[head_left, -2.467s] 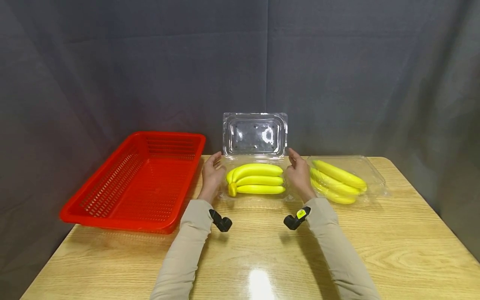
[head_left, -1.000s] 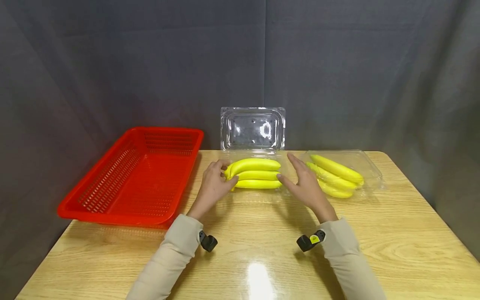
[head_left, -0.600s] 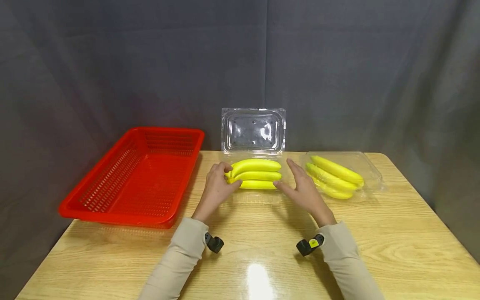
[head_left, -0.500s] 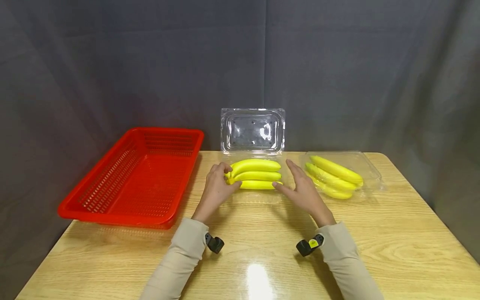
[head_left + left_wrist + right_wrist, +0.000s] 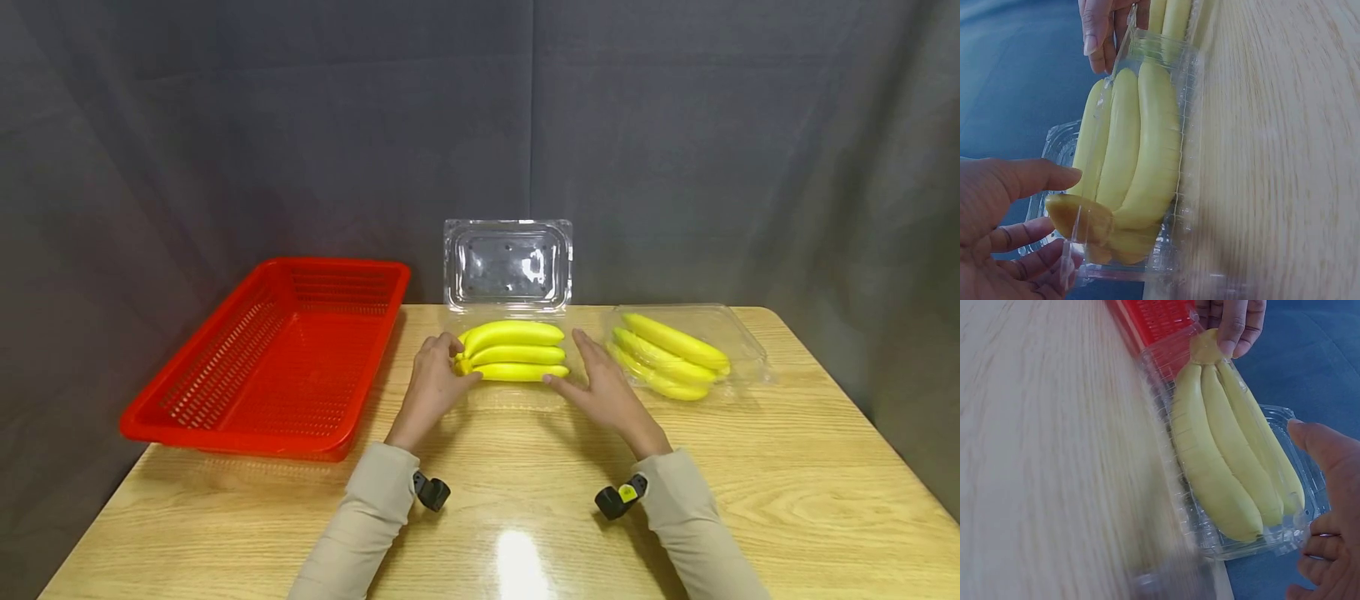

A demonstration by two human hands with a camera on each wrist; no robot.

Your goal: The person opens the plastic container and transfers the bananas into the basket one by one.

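Red plastic mesh forms the basket at the left of the head view, lying on the wooden worktop. Right of it, near the frame's middle, the left hand reaches the stem end of a bunch of yellow bananas. In the left wrist view its thumb and curled fingers sit at either side of the stem, at the end wall of the open clear container that holds the bunch; whether they pinch the stem or only the plastic cannot be told. The container's lid stands upright behind the bananas. At the bunch's other end, right of centre, the right hand lies with fingers straight and spread, the thumb tip at the container's near corner, gripping nothing. Further right, a second bunch rests inside a closed clear box.
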